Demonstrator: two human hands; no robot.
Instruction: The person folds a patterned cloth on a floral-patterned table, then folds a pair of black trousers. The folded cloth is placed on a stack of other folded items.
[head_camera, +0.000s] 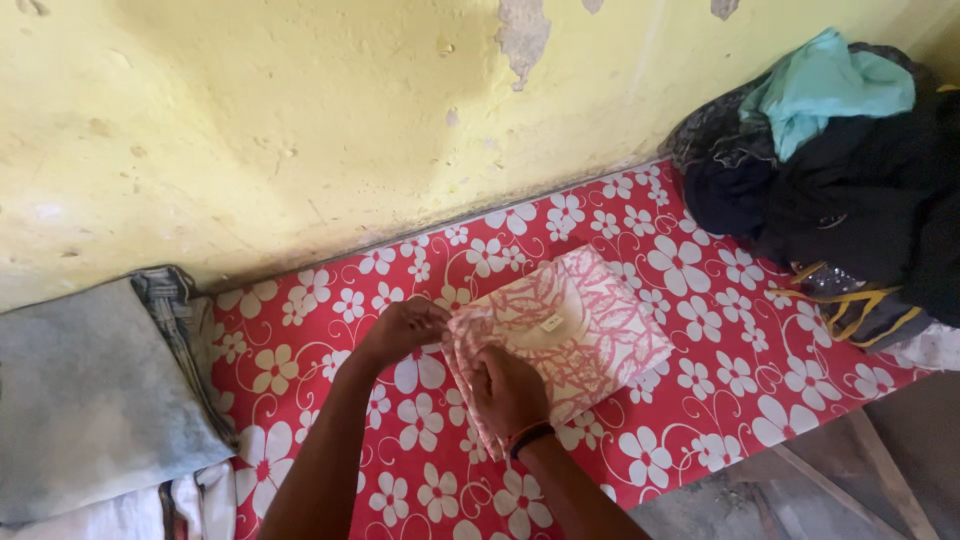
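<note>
Hands on folded cloth

Folded pink-patterned cloth (575, 325) lies on the red flowered surface (700, 400). Left hand (405, 325) pinches its left edge with its fingers; right hand (508, 390) presses its near corner, fingers curled together. Dark clothes (840, 190) lie well apart.

Two hands: left hand (405, 328), right hand (508, 392). One folded pink-patterned cloth (575, 328). One red flowered sheet (700, 380). One folded grey jeans (90, 395). One pile of dark clothes (850, 190), one teal garment (825, 85) on top. One wristband (530, 436).
</note>
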